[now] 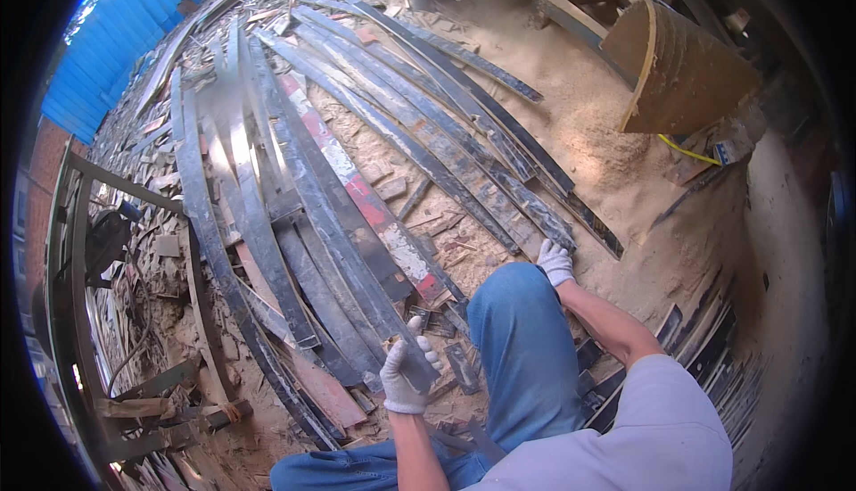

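Note:
Many long, narrow, dark wooden strips lie side by side on the ground, running away from me. In a white glove, my left hand (408,377) is closed around the near end of one dark grey wooden strip (334,237), its thumb on one edge and its fingers on the other. My right hand (555,263), gloved too, grips the near end of another dark, dirt-streaked wooden strip (473,165) beside my bent knee. The fingertips of the right hand are partly hidden. A strip with worn red and white paint (357,189) lies between the two.
Sawdust (584,148) covers the ground to the right, near a curved brown sheet (682,67) and a yellow hose (688,150). A metal frame (71,277) stands at left, below a blue corrugated wall (129,49). More strips are piled at lower right (704,348).

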### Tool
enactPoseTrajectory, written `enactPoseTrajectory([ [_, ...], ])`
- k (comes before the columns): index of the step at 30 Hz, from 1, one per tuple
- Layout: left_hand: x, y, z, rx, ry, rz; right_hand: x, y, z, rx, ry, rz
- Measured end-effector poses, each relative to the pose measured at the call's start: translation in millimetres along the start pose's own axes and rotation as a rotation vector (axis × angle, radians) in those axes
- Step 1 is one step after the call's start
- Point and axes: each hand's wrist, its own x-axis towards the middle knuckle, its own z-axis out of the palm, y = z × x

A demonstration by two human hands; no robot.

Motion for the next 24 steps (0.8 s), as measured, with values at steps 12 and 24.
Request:
enactPoseTrajectory([
  [12, -8, 7, -14, 0.033, 0.109, 0.057, 20, -11, -166, 0.38, 0.311, -0.186],
  [24, -1, 9, -16, 0.098, 0.09, -0.015, 126, -127, -265, 0.629, -0.215, -0.413],
])
